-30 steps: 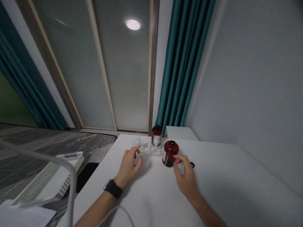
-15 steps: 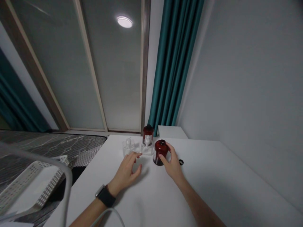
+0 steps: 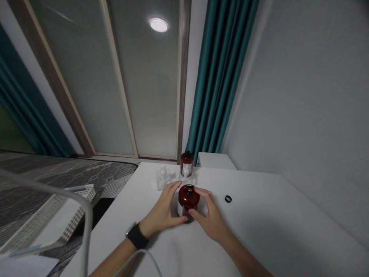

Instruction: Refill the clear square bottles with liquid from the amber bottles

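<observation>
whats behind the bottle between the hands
Behind the near bottle stands another dark red bottle, with something clear before its base. What the near bottle covers can't be seen.

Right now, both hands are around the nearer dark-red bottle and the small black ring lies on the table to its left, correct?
Not quite: the head view shows the black ring on the table to the right of the nearer bottle, not left. The rest stands.

this looks like a room in a home: teal curtains [image 3: 223, 77] and glass doors [image 3: 151, 96] far, patterned carpet [image 3: 108, 175] left.
</observation>
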A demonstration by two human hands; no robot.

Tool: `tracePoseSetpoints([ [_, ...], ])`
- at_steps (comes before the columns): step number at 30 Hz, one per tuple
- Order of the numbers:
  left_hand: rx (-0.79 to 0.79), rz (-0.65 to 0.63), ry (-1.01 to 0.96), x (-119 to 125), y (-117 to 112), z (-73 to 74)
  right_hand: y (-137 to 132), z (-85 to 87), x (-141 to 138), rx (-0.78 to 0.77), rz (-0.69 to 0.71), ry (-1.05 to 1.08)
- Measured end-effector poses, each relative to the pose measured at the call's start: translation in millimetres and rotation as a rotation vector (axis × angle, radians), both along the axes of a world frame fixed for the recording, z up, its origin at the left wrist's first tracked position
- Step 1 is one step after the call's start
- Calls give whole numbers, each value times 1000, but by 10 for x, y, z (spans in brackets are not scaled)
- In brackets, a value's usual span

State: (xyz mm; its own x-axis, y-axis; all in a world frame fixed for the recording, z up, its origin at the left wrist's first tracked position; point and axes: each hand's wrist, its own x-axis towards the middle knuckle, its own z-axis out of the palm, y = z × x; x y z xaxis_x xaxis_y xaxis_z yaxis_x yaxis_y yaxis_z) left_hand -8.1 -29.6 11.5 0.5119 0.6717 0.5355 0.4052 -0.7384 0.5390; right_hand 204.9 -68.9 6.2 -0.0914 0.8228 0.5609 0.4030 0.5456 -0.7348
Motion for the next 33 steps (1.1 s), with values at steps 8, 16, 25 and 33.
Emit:
tracePoseSetpoints([
  [8,-50,-35,-57,48,-63,21,-79,47,-20,-12,63,-42],
  [16,-42,-1,-49,39,-39,-41,113,-13,204,-41,-127,-235],
  [25,-93,1,-43,31,-37,-48,296,-9,935,-372,-582,-661],
  [33,-57,40,-92,61,-54,-44,323,-21,1101,-555,-631,-732],
])
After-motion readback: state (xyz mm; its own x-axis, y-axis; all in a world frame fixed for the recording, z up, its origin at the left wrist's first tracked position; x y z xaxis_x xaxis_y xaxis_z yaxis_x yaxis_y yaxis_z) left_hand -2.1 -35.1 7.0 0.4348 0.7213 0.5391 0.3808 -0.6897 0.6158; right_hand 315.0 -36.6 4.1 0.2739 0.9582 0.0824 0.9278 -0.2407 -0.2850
